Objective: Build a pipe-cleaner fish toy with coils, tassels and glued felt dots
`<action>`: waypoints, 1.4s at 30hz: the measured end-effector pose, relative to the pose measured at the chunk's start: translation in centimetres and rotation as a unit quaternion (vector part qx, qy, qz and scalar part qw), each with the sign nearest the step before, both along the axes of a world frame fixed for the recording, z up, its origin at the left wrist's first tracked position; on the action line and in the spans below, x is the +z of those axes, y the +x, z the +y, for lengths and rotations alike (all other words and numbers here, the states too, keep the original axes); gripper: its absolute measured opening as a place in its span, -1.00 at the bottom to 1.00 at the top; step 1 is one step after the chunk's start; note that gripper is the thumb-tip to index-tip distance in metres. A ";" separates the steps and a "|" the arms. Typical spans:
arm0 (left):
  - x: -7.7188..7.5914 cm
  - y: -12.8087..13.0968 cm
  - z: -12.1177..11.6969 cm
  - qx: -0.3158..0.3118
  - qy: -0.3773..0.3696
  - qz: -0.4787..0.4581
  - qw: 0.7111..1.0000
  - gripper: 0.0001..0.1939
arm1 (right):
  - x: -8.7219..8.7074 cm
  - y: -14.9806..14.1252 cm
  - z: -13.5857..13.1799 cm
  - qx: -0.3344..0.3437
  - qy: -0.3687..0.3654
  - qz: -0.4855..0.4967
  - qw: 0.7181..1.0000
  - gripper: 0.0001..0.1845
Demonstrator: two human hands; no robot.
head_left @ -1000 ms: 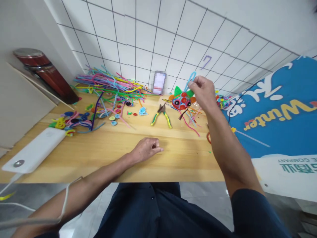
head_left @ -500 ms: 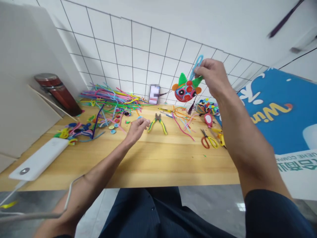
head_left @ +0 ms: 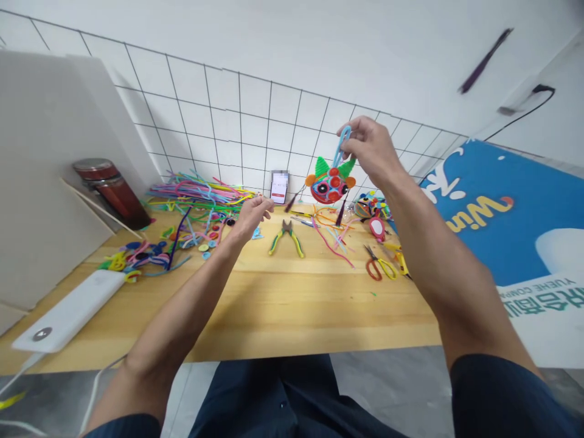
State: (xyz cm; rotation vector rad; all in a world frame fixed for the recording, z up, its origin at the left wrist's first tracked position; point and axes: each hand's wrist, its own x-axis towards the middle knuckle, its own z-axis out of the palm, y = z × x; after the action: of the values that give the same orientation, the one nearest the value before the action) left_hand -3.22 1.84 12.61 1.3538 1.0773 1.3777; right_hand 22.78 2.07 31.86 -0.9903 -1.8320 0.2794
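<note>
My right hand (head_left: pixel 368 146) pinches the light blue loop (head_left: pixel 340 146) of a colourful animal-head ornament (head_left: pixel 329 191). The ornament hangs in the air before the tiled wall, with green ears, round orange pieces at its sides, black-and-white eyes and dark tassels. Over the table, my left hand (head_left: pixel 253 216) holds nothing visible, its fingers loosely extended to the right. Just right of and below it, pliers (head_left: pixel 286 236) with green-yellow handles lie spread. An upright phone (head_left: pixel 279 187) leans at the wall beyond my left fingertips.
Pipe cleaners (head_left: pixel 201 193) are heaped at the back left, with loose buttons (head_left: pixel 206 248) nearby. A flask (head_left: pixel 112 191) and a white power bank (head_left: pixel 68 310) are at the left. Scissors (head_left: pixel 381 266) lie at the right, near a blue printed box (head_left: pixel 497 201).
My right hand has lowered the ornament slightly and shifted it left in view, and its tassels swing. My left hand has risen a little toward the phone. The view has tilted.
</note>
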 end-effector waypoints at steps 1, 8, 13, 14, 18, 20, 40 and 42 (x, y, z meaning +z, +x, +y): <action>0.4 0.0 0.0 -0.004 0.006 0.012 1.000 -0.72 | 0.0 0.0 0.0 0.000 0.001 -0.002 1.000 -0.83; 0.1 -1.7 1.7 0.013 0.067 0.081 0.994 -0.80 | -1.4 0.5 0.8 -0.006 -0.014 -0.002 1.000 -0.89; -1.7 -2.7 2.2 0.028 0.041 0.130 0.990 -0.78 | -5.6 -0.1 1.6 -0.004 -0.061 0.018 0.998 -0.88; -2.1 -2.7 2.0 0.018 0.026 0.139 0.990 -0.75 | -6.8 -0.4 1.6 -0.006 -0.078 0.021 0.997 -0.88; -3.8 -2.4 1.1 -0.003 -0.011 0.154 0.988 -0.70 | -12.0 -1.7 1.3 -0.035 -0.130 0.016 0.991 -0.91; -4.8 -2.1 0.6 -0.013 -0.022 0.158 0.987 -0.68 | -14.5 -2.4 1.0 -0.061 -0.137 0.006 0.989 -0.91; -8.9 1.1 -1.2 -0.019 -0.025 0.184 0.983 -0.57 | -22.0 -5.6 1.7 0.034 -0.264 0.103 0.958 -0.66; -9.2 0.9 -1.1 -0.020 -0.007 0.195 0.981 -0.68 | -23.3 -3.1 1.6 -0.010 -0.243 0.088 0.966 -0.65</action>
State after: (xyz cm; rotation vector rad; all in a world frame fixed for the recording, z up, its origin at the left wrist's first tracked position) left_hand -2.28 0.73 3.41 1.6690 1.3034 1.0958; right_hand 19.64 3.68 8.55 -1.2698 -1.6196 0.8088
